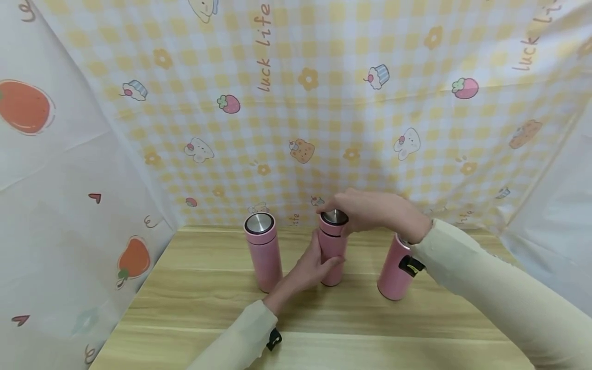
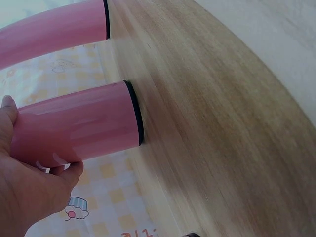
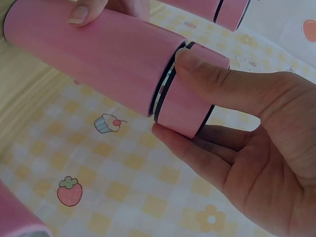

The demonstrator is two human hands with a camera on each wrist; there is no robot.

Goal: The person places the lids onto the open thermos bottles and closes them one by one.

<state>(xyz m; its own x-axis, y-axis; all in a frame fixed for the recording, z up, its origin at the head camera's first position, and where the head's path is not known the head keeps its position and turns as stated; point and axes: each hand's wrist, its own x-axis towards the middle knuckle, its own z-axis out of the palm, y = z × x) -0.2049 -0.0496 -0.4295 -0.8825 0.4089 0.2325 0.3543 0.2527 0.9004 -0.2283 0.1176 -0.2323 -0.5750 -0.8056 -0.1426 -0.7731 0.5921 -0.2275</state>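
A pink thermos flask (image 1: 332, 252) stands upright in the middle of the table. My left hand (image 1: 307, 268) wraps round its body, thumb across the front; the left wrist view shows its black base edge at the tabletop. From above, my right hand (image 1: 367, 209) grips the pink lid (image 3: 183, 109) with its silver top, thumb on one side and fingers on the other. Between lid and body a narrow gap shows in the right wrist view. To the left stands a second pink flask (image 1: 265, 257) with its lid on. A third pink flask (image 1: 395, 272) is under my right wrist, its top partly hidden.
The flasks stand on a light wood-grain table (image 1: 208, 308). Behind it hangs a yellow checked cloth (image 1: 277, 128) with printed cartoons, and a white printed cloth (image 1: 69, 205) covers the left side. In the right wrist view, the third flask's rim (image 3: 34, 229) shows at the lower left.
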